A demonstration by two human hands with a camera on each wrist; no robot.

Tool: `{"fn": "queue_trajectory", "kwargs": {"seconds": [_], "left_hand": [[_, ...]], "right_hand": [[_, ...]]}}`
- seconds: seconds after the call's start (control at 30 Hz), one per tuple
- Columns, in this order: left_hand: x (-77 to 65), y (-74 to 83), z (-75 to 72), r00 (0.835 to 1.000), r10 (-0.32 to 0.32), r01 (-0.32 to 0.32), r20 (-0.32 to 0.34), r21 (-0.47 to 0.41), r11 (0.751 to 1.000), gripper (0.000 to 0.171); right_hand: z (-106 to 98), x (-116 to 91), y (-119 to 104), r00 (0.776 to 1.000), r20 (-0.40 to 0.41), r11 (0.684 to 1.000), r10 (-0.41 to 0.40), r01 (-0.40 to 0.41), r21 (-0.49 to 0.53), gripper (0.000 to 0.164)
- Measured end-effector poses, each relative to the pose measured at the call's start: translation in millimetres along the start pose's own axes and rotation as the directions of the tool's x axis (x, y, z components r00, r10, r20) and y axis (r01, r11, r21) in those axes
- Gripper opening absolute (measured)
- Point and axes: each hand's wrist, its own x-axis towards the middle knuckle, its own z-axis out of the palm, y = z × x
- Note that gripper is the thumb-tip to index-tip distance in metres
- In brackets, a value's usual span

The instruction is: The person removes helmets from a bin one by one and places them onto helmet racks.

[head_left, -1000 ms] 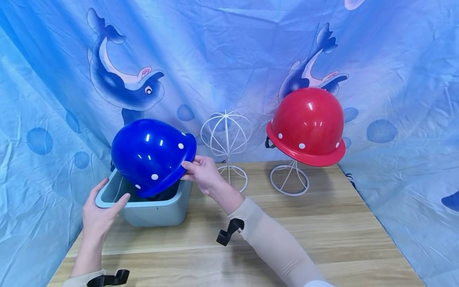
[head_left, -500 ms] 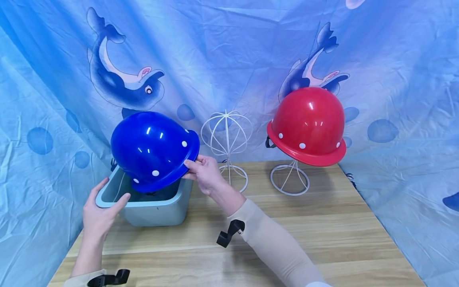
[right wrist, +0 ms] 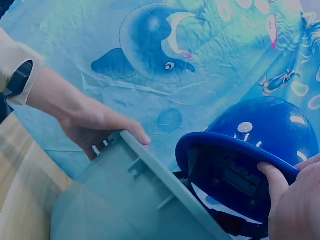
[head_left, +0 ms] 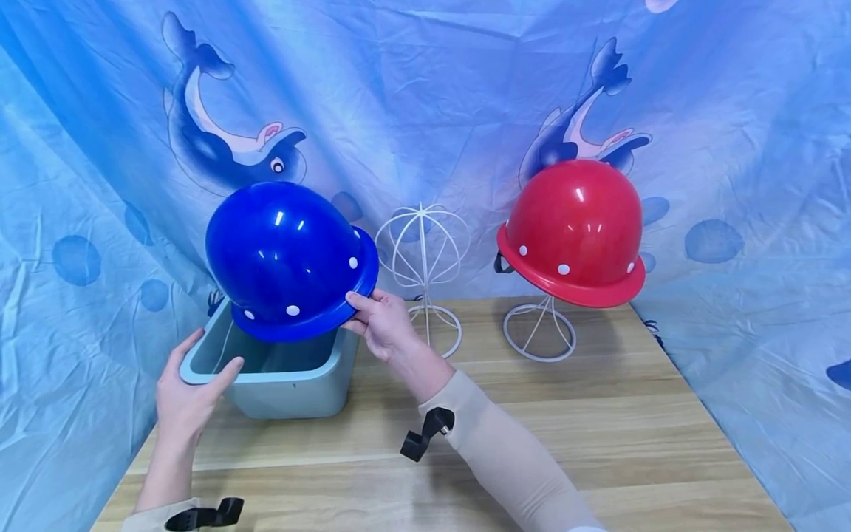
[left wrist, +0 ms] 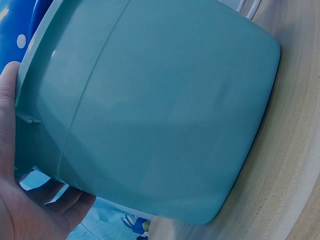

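Dolphin-print curtain point(head_left: 425, 96), right fingers point(head_left: 362, 301) pinching blue helmet point(head_left: 282, 251), left fingers point(head_left: 226, 375) gripping bin point(head_left: 292, 397), helmet underside point(right wrist: 217, 172) in right-wrist view only

A blue dolphin-print cloth point(head_left: 425, 96) hangs around a wood-grain table point(head_left: 618, 421).

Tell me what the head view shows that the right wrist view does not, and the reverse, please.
Only head view: the red helmet, the stand under it and the bare wire stand.
Only right wrist view: the inside of the blue helmet.
Both: the blue helmet's outer shell, the bin held by the left grip, the right grip on the helmet's brim, the table and the dolphin curtain.
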Motion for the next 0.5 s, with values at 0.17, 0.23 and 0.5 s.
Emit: {"fn": "queue_trajectory", "kwargs": {"seconds": [0.17, 0.23, 0.5], "left_hand": [[-0.7, 0.8, -0.9, 1.0, -0.001, 0.001, -0.005, -0.01, 1.0, 0.087], [-0.4, 0.9, -0.9, 1.0, 0.004, -0.004, -0.008, -0.009, 1.0, 0.087], [-0.7, 0.8, 0.2, 0.999, 0.03, -0.03, -0.014, -0.012, 0.999, 0.084]], "right_hand": [[4.1, -1.2, -5.3, 0.998, 0.05, 0.999, 0.025, -0.027, 0.041, 0.038], [6.2, -2.5, -6.7, 0.997, 0.073, 0.998, 0.032, -0.036, 0.052, 0.04], [19.3, -21.7, -13.7, 0.983, 0.151, 0.964, 0.107, -0.14, 0.228, 0.047]]}}
